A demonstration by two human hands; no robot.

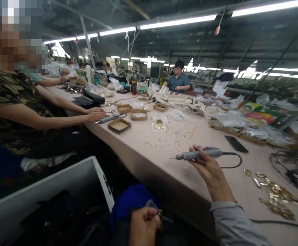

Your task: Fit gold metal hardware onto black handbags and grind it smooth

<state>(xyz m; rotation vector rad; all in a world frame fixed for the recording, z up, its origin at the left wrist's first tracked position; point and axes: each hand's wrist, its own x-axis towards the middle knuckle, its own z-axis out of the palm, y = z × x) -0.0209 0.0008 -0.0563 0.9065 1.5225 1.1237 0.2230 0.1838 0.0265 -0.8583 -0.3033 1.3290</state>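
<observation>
My right hand [211,172] is closed around a grey electric screwdriver [193,155], whose thin bit points left over the table. A black cord runs from the tool's back end. Low in the view, my left hand [143,225] pinches a small gold-coloured metal piece [160,218] between thumb and fingers, beside blue cloth [128,203]. Many tiny dark screws [161,140] lie scattered on the table [138,153] beyond the screwdriver. To the right of my right sleeve is a pile of gold metal fittings [278,196].
A black phone [236,144] lies on the right. Small cardboard boxes [119,125] and a plastic bag of gold parts [160,123] stand farther back. A white crate [97,177] with dark contents is at lower left. A co-worker's hands [96,114] rest near another screwdriver [109,118].
</observation>
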